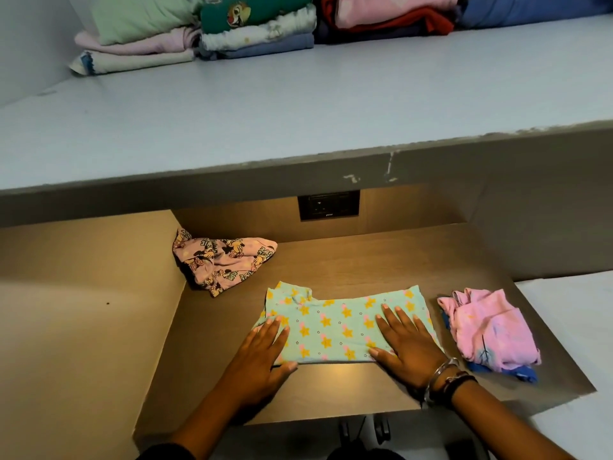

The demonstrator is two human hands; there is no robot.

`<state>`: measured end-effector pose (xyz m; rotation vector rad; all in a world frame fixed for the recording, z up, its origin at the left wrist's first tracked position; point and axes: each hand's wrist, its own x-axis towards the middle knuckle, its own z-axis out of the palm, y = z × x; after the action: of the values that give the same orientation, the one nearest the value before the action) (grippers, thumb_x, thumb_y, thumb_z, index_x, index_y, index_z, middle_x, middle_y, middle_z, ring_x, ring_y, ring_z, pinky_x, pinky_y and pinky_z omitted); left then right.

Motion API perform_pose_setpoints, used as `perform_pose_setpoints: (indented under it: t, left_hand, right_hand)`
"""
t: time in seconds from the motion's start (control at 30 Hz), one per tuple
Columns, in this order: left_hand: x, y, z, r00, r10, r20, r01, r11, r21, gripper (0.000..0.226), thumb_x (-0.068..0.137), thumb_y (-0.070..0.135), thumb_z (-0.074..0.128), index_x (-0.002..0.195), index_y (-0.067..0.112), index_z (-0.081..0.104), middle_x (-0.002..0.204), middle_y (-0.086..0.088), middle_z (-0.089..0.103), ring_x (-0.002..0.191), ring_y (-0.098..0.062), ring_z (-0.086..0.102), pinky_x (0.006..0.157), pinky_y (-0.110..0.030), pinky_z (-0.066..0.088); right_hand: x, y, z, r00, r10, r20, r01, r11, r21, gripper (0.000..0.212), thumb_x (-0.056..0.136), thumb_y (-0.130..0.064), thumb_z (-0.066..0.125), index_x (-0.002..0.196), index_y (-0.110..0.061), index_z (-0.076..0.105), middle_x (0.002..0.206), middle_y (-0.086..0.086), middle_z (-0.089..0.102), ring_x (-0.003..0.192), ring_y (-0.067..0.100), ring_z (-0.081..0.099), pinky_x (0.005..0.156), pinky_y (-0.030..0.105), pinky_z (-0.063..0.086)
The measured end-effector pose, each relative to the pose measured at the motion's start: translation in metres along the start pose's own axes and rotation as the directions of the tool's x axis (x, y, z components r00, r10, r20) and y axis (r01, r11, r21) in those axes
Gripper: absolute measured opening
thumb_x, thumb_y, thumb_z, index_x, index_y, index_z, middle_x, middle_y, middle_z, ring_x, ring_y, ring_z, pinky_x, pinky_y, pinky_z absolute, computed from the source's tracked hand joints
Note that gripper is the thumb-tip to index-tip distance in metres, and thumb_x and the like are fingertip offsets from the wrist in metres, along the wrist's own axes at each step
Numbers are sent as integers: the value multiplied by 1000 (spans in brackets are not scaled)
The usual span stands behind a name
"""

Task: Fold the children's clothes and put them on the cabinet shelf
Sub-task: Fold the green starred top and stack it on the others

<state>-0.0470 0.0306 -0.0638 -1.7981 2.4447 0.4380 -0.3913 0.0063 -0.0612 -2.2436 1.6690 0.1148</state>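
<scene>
A mint green garment with yellow stars (pixel 338 323) lies folded flat on the brown desk (pixel 365 257). My left hand (pixel 262 353) rests flat on its left end, fingers spread. My right hand (pixel 404 343) presses flat on its right part, with bracelets at the wrist. A crumpled pink cartoon-print garment (pixel 222 260) sits in the back left corner of the desk. At the right lies a rumpled pink garment (pixel 487 327) over something blue. Above, the pale blue cabinet shelf (pixel 298 111) carries folded clothes stacks (pixel 258 28) along its back.
A dark wall socket (pixel 328 204) sits in the desk's back panel under the shelf. A brown side panel (pixel 83 310) walls the desk on the left. A white surface (pixel 577 327) lies to the right. Chair parts (pixel 365 429) show below the desk's front edge.
</scene>
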Motion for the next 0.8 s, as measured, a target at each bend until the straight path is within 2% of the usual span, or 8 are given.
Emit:
perform_pose_setpoints:
  t: [0.1, 0.17, 0.23, 0.3, 0.47, 0.53, 0.7, 0.8]
  left_hand:
    - [-8, 0, 1, 1000, -5, 8, 6, 995, -99, 80, 89, 74, 20, 155, 31, 10, 159, 12, -16, 148, -10, -16, 120, -38, -3]
    - [-15, 1, 2, 989, -110, -99, 74, 946, -315, 66, 91, 68, 35, 146, 32, 38, 159, 15, 13, 147, -11, 12, 118, -39, 19]
    - [-22, 1, -2, 907, -332, -259, 164, 846, -508, 45, 89, 62, 47, 128, 39, 53, 141, 19, 43, 128, -9, 46, 99, -34, 49]
    - [-22, -1, -12, 795, -537, -283, 298, 752, -588, 40, 84, 64, 52, 117, 42, 52, 117, 18, 52, 103, -6, 59, 75, -31, 59]
    - [18, -6, -55, 735, -630, 249, 469, 207, -858, 37, 75, 42, 74, 97, 14, 62, 103, -13, 69, 92, -31, 70, 87, -50, 57]
    - [34, -4, -70, 743, -580, 335, 514, 174, -840, 28, 78, 29, 75, 88, 5, 65, 98, -22, 71, 87, -33, 71, 86, -48, 57]
    - [56, -5, -76, 699, -599, 391, 657, 322, -681, 47, 77, 18, 76, 116, -1, 59, 112, -15, 67, 95, -28, 65, 81, -34, 55]
    - [55, -8, -85, 731, -577, 365, 606, 303, -735, 15, 66, 16, 72, 75, 11, 61, 63, -1, 58, 59, -19, 51, 56, -25, 42]
  right_hand:
    - [-6, -5, -5, 1000, -12, 14, 12, 1000, 13, 80, 90, -71, 23, 155, -28, 3, 162, -1, -14, 149, 21, -14, 119, 42, -6]
    - [-9, -13, -10, 1000, -24, -6, 24, 1000, 14, 81, 89, -72, 26, 155, -26, 8, 163, 2, -12, 150, 22, -12, 120, 42, -5]
    - [-11, -26, -16, 996, -81, -39, 80, 997, -9, 83, 88, -72, 29, 154, -25, 12, 164, 3, -7, 150, 23, -8, 120, 42, -3]
    - [-9, -47, -22, 984, -162, -72, 161, 987, -12, 84, 86, -73, 31, 153, -23, 18, 164, 4, 0, 150, 25, -3, 120, 43, -1]
    - [3, -130, -25, 924, -365, -119, 360, 931, -57, 73, 82, -60, 44, 142, -18, 42, 157, 11, 26, 145, 30, 22, 118, 47, 14]
    - [8, -162, -17, 902, -407, -142, 397, 913, -97, 66, 78, -56, 46, 130, -16, 51, 146, 13, 40, 133, 33, 37, 109, 50, 30]
    - [22, -212, -1, 942, -329, -63, 322, 941, -101, 47, 71, -54, 56, 101, -19, 64, 105, 8, 60, 98, 28, 56, 82, 45, 47]
    - [28, -231, 1, 947, -298, -120, 279, 947, -157, 41, 48, -60, 75, 71, -26, 71, 68, -7, 64, 63, 15, 63, 58, 29, 53]
